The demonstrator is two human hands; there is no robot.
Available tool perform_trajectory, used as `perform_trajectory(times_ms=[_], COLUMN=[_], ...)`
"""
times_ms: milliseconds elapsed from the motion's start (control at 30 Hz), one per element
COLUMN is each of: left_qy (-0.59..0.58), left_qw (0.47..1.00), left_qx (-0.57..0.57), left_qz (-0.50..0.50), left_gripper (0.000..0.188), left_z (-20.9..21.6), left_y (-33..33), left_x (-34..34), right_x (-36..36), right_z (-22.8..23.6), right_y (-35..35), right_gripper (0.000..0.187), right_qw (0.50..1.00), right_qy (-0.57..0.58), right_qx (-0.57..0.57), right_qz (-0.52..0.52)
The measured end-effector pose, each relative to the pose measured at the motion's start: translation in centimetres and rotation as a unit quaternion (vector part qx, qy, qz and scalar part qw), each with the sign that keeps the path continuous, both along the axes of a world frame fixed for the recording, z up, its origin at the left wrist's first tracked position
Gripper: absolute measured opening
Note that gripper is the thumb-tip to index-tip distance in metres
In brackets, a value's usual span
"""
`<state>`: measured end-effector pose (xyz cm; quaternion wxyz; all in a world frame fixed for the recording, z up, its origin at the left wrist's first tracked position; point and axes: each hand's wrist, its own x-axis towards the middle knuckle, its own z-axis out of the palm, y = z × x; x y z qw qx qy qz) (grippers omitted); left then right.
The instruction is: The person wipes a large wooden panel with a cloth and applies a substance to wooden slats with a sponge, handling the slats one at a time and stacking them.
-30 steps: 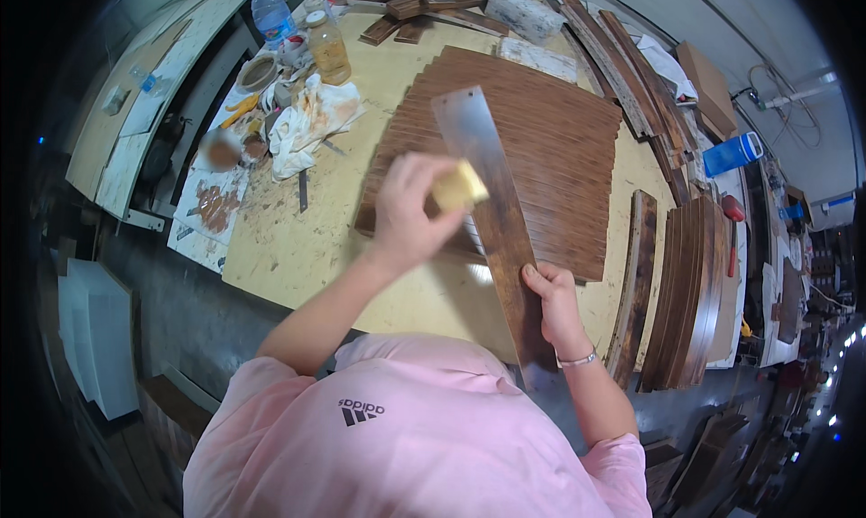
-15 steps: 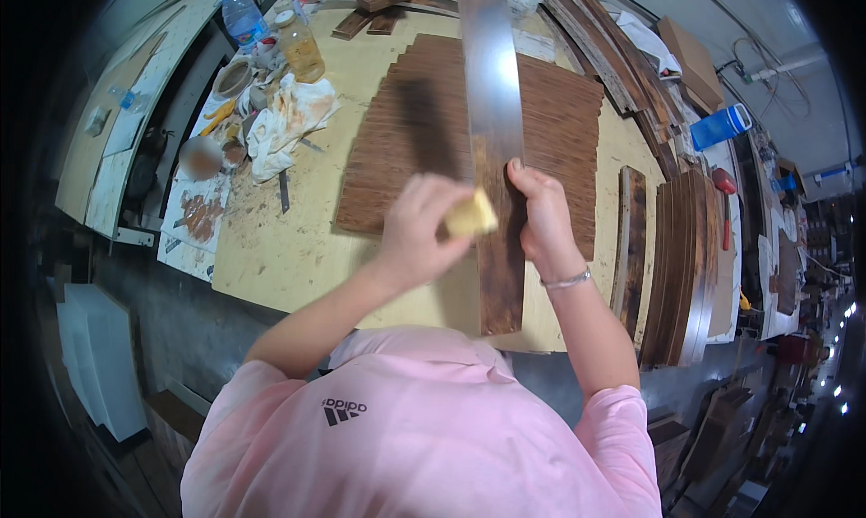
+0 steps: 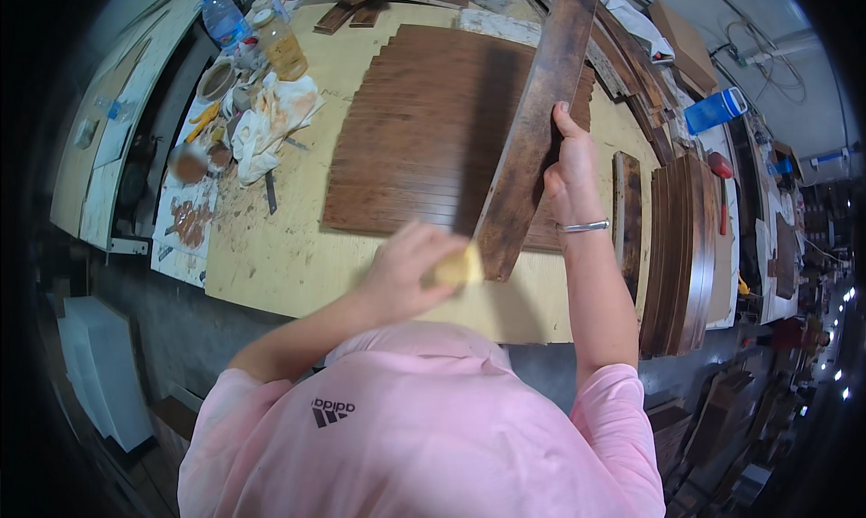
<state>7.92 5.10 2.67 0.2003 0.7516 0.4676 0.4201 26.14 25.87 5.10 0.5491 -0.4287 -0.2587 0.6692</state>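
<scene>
My left hand (image 3: 406, 270), somewhat blurred, is closed around a yellow sponge (image 3: 463, 264) by the plank's near end. My right hand (image 3: 574, 161) grips a long dark-brown wooden plank (image 3: 534, 139) at its right edge, thumb on the upper face. The plank is held at a slant, its far end leaning right, and its face is mottled with darker patches. Beneath it on the pale tabletop (image 3: 280, 256) lies a broad layer of brown planks (image 3: 406, 130), set side by side. The fingers of my right hand under the plank are hidden.
At the left stand a jar of amber liquid (image 3: 281, 50), a blue-tinted bottle (image 3: 224, 17) and a stained cloth (image 3: 271, 125). A stack of planks (image 3: 677, 256) and a single plank (image 3: 626, 220) lie at the right. More boards (image 3: 631, 85) rest along the far right edge.
The plank has swung from nearly straight to slanting right, and its shiny glare is gone from the face. My right hand moved up and right; my left hand with the sponge moved down toward me.
</scene>
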Motion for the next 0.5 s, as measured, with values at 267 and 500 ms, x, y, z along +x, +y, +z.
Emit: perform_trajectory(times_ms=[267, 500], left_qy=[-0.146, -0.186], left_qw=[0.988, 0.974], left_qx=[-0.036, 0.019], left_qz=[0.021, -0.132], left_gripper=[0.047, 0.048], left_z=[3.2, 6.8], left_y=[0.5, 2.4], left_x=[-1.1, 3.1], right_x=[2.5, 0.8], right_z=[-1.3, -4.0], right_y=[1.7, 0.2], right_gripper=[0.041, 0.022], right_qw=[0.949, 0.863], right_qy=[0.198, 0.356], right_qx=[-0.180, -0.213], right_qz=[0.166, 0.288])
